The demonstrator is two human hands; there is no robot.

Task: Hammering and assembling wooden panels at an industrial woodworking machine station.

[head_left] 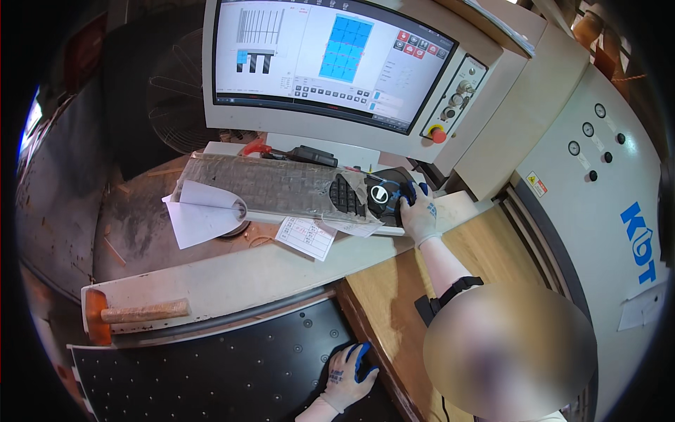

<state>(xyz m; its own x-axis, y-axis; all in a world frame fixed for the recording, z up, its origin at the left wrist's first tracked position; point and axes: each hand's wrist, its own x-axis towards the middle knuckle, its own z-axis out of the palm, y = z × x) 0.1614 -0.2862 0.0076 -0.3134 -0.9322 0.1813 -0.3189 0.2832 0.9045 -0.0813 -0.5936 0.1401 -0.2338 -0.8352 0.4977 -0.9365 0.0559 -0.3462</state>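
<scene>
My right hand (420,216), in a white glove with blue-coated fingers, is closed over a dark computer mouse (405,191), mostly hidden beneath it. The mouse is on a black pad (385,199) with a round white mark, at the right end of a keyboard (260,184) under a crumpled clear plastic cover. Lower down, my left hand (344,378), gloved alike, rests on a black studded table (232,362). Its thumb and forefinger are spread beside the edge of a wood-grain board (394,281), with nothing between them.
A lit monitor (330,60) with a red stop button (437,134) stands beyond the keyboard. On the pale ledge lies an orange-headed mallet (140,312). Papers (307,237) hang by the keyboard. A grey machine housing (598,183) with gauges rises at right.
</scene>
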